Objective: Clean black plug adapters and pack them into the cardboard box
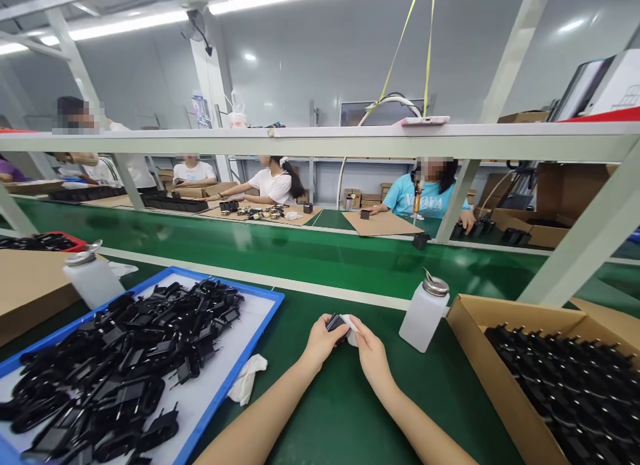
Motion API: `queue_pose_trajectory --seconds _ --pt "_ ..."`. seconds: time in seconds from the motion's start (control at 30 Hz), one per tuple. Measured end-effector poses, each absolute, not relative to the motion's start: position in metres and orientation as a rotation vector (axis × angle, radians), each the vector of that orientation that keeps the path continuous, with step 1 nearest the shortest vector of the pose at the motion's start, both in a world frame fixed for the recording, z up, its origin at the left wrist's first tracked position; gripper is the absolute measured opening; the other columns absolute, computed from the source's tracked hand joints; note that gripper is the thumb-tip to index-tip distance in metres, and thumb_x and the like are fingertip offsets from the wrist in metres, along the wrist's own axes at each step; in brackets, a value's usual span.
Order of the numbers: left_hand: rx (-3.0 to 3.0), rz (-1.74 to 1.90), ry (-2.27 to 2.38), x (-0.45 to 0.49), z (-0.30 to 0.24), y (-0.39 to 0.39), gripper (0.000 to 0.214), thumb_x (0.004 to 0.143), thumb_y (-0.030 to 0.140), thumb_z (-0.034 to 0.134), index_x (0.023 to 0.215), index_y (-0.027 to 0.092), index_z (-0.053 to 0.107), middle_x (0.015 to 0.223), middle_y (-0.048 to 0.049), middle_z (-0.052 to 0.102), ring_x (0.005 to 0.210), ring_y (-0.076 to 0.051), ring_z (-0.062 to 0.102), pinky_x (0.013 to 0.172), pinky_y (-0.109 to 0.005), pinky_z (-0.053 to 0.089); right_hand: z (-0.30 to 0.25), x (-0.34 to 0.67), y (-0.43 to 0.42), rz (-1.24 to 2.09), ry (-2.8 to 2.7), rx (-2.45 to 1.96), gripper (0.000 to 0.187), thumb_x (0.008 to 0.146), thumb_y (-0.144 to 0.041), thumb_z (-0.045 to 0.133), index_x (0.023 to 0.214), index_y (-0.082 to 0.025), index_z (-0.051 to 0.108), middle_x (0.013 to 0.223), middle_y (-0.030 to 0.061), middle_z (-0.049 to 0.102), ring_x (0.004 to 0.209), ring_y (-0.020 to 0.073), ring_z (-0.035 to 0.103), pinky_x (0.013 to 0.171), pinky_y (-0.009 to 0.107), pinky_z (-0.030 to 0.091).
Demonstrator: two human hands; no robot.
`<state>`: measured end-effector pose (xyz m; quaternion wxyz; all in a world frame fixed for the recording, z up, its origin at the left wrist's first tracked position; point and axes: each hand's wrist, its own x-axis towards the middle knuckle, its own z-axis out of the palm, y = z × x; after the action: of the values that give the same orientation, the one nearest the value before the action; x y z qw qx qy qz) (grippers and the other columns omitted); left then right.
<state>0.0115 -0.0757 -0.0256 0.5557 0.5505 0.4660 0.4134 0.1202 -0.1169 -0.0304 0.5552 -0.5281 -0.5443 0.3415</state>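
Black piece [336, 322] pinched btwn thumb & fingers of L hand [320, 340]. R hand [371, 353] pinches white cloth [352, 334] — held right agst the piece.

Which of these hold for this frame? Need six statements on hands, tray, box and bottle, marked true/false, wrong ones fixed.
1. The left hand holds a black piece. True.
2. The right hand grips a screwdriver. False: the right hand holds a white cloth, by the look of it, at the black piece.
3. The plugs in the blue-rimmed tray stand in neat rows. False: the plugs lie in a jumbled heap.
4. A crumpled white tissue lies by the right edge of the blue-rimmed tray. True.
5. The bottle beside the cardboard box lies on its side. False: the bottle stands upright.
6. The cardboard box holds black parts in rows. True.
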Motion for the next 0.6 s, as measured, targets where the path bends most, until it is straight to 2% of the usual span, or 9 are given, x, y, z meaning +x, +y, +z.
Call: queue_pose_trajectory --seconds 0.17,0.3,0.6 --pt "1.766 1.057 1.252 0.01 -0.028 -0.077 0.02 0.061 0.027 0.053 0.076 0.016 0.046 0.075 -0.0018 0.053 0.072 -0.015 0.05 0.066 -0.026 0.039 -0.035 0.12 -0.113 0.864 -1.205 -1.268 0.051 0.06 -0.04 0.038 0.098 -0.011 0.056 0.105 0.0067 0.046 0.1 0.0235 0.037 0.089 0.035 0.025" --pt "1.886 1.055 1.296 0.012 -0.029 -0.081 0.023 0.065 0.028 0.049 0.085 0.016 0.046 0.081 -0.0036 0.052 0.075 -0.016 0.05 0.068 -0.029 0.039 -0.039 0.12 -0.11 0.894 -1.15 -1.273 0.053 0.056 -0.039 0.038 0.097 -0.01 0.056 0.105 0.0079 0.046 0.098 0.0246 0.038 0.088 0.036 0.026" --pt "1.623 0.965 1.236 0.01 -0.03 -0.073 0.028 0.067 0.028 0.046 0.09 0.012 0.045 0.081 -0.0056 0.055 0.074 -0.016 0.052 0.067 -0.028 0.041 -0.038 0.139 -0.1 0.886 -1.154 -1.254 0.049 0.055 -0.034 0.042 0.096 -0.012 0.057 0.103 0.0072 0.047 0.098 0.0246 0.038 0.089 0.036 0.024"
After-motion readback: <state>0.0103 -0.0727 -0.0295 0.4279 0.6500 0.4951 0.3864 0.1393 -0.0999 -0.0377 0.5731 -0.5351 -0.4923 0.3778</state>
